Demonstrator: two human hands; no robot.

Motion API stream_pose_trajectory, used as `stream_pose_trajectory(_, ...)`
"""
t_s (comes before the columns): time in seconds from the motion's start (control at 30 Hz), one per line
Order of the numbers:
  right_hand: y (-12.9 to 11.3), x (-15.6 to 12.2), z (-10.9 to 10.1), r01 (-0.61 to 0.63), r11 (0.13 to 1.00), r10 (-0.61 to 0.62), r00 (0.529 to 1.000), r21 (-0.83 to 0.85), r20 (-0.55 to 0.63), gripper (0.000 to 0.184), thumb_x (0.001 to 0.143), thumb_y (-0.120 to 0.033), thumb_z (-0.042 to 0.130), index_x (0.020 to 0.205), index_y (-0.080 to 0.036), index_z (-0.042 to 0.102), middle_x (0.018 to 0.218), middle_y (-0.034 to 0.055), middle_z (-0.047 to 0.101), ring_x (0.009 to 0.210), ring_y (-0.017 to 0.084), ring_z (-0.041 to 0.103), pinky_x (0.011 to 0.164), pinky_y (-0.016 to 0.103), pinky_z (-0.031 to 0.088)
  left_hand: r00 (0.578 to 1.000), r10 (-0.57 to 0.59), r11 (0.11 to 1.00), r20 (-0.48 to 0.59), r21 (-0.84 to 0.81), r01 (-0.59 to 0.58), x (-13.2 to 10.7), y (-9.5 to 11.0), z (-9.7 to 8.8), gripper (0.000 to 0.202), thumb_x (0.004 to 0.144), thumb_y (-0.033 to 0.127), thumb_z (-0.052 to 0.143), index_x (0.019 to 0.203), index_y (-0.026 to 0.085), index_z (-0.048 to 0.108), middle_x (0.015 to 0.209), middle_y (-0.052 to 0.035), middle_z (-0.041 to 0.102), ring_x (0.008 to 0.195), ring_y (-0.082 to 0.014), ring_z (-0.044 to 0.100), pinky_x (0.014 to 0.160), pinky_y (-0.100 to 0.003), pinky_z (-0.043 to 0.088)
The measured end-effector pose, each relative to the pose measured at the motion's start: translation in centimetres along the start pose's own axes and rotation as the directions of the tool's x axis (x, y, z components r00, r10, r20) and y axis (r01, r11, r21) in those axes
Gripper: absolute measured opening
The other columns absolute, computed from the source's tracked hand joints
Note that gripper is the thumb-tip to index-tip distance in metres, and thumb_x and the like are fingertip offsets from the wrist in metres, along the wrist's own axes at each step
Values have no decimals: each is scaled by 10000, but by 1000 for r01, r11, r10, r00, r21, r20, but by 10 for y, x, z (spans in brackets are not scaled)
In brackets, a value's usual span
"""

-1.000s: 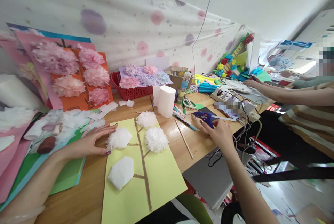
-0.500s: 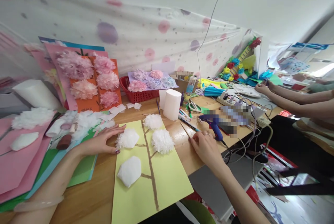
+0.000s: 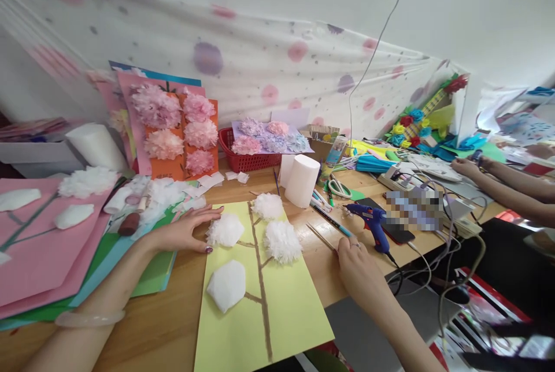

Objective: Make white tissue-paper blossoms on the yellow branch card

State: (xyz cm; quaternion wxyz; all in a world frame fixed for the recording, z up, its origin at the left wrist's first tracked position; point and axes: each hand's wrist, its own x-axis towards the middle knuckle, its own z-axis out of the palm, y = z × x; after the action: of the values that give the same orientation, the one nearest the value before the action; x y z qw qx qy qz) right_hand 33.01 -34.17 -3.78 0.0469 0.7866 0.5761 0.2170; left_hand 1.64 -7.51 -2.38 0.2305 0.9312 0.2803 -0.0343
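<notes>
A yellow sheet [image 3: 277, 308] lies on the wooden table [image 3: 173, 314] with a brown painted branch and white tissue flowers on it. My left hand [image 3: 182, 234] lies flat at the sheet's left edge, fingers stretched out, touching the nearest white flower [image 3: 224, 230]. Two more fluffy flowers [image 3: 282, 241] sit by the branch, and a flat white tissue piece [image 3: 226, 285] lies lower down. My right hand [image 3: 358, 261] rests on the table right of the sheet. Its fingers curl onto the near end of a thin wooden stick [image 3: 319, 235]. A blue glue gun [image 3: 373, 223] stands just beyond it.
Pink and green sheets [image 3: 39, 256] are stacked at the left, with pink flower boards [image 3: 177, 129] and a red basket [image 3: 247, 159] behind. A white roll [image 3: 302, 180], scissors [image 3: 339, 188], pens and cables crowd the right. Another person's arms [image 3: 503, 184] reach in at far right.
My right hand has let go of the blue glue gun, which now stands on the table, and moved left onto the wooden stick. My left hand has stayed by the flower.
</notes>
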Motion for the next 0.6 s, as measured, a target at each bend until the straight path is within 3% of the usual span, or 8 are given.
stream_pose_trajectory(0.1, -5, 2, 0, -9, 992, 19, 997, 125, -73, 283, 735, 60, 365, 676, -205, 446, 672, 101, 569, 648, 249, 567, 603, 346, 417, 1000, 7, 999, -16, -36, -8, 0, 0, 0, 800, 707, 495, 671, 1424, 271, 397, 1538, -62, 286, 1436, -323, 173, 1146, -518, 169)
stream_pose_trajectory(0.17, -7, 3, -3, -82, 952, 97, 995, 296, -38, 248, 835, -28, 347, 694, -218, 419, 617, 67, 553, 571, 229, 559, 525, 326, 395, 999, 38, 997, -32, -66, -40, 0, 0, 0, 787, 701, 488, 685, 1410, 277, 418, 1529, -65, 307, 1433, -320, 190, 1145, -514, 173)
stream_pose_trajectory(0.23, -10, 6, -8, -155, 858, 166, 986, 490, 22, 192, 923, -156, 330, 775, -213, 437, 599, 30, 551, 525, 207, 559, 469, 298, 382, 997, 63, 994, -41, -87, -66, 0, 0, 0, 774, 698, 486, 694, 1397, 276, 436, 1522, -70, 321, 1430, -317, 200, 1144, -511, 175)
stream_pose_trajectory(0.3, -14, 10, -14, -140, 749, 177, 984, 648, 8, 158, 955, -239, 326, 952, -194, 477, 649, 18, 577, 543, 194, 579, 472, 284, 411, 998, 55, 994, -36, -95, -58, -1, 1, 0, 773, 698, 481, 698, 1394, 265, 440, 1523, -75, 318, 1433, -315, 190, 1146, -511, 167)
stream_pose_trajectory(0.37, -18, 16, -20, -16, 664, 126, 988, 748, -91, 221, 960, -230, 317, 1091, -197, 491, 734, 29, 595, 597, 180, 599, 529, 288, 459, 999, 38, 994, -34, -96, -41, -1, 2, -1, 772, 699, 475, 698, 1394, 256, 442, 1524, -77, 314, 1435, -313, 182, 1149, -507, 163)
stream_pose_trajectory(0.47, -23, 28, -29, 184, 561, 27, 970, 807, -240, 296, 957, -159, 287, 1053, -212, 561, 829, 54, 596, 652, 157, 604, 585, 281, 483, 999, 34, 995, -34, -97, -37, -3, 4, -3, 757, 705, 484, 695, 1388, 268, 450, 1523, -65, 320, 1435, -306, 188, 1151, -485, 181)
stream_pose_trajectory(0.6, -27, 58, -48, 416, 519, -134, 902, 746, -410, 347, 942, -101, 301, 1182, -205, 529, 1031, 106, 622, 836, 175, 631, 693, 302, 508, 1000, 24, 993, -2, -117, -24, -4, 6, -5, 793, 713, 511, 695, 1416, 287, 405, 1539, -56, 280, 1441, -312, 159, 1148, -501, 173)
